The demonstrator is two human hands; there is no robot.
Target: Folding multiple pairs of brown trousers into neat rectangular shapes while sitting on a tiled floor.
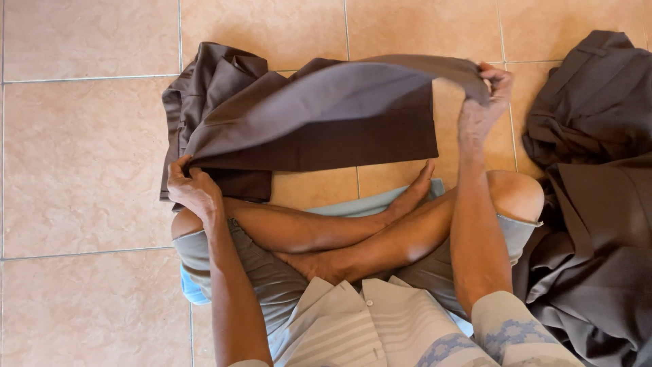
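Overhead, a dark brown garment (319,115) is seen held up over the tan tiled floor (81,156) in front of a person seated cross-legged. The left hand (193,189) is closed on the garment's lower left corner, its fingers (178,170) curled tight around the cloth close to the left knee. The right hand (483,102) is raised higher and further out, with the opposite edge pinched shut between thumb and fingers (501,76), so that the upper layer is lifted in an arc above the flat layer lying on the tiles. More of the same cloth is bunched at the far left end. A separate heap of dark brown fabric (598,197) is noted on the floor just beside the right knee, apart from the held piece. Bare feet (353,231) are crossed below the garment, on a pale blue mat (367,202).
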